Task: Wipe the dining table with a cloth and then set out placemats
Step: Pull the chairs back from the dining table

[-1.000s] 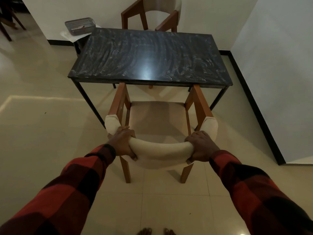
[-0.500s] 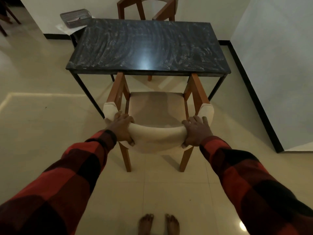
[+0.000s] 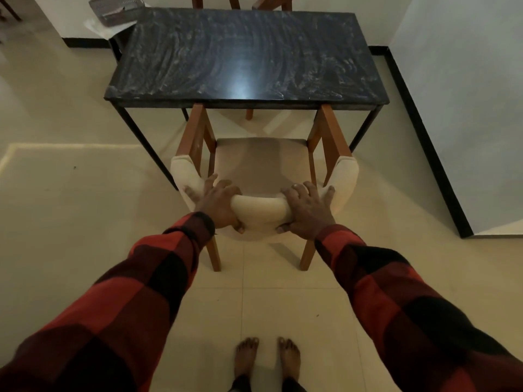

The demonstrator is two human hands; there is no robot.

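The dining table fills the upper centre of the frame, its dark top streaked with pale smears. Below it, the near chair has its front tucked under the table edge. Your left hand and right hand wrap the padded backrest, fingers curled over the top, thumbs underneath. A metal tray sits at upper left, beside the table corner.
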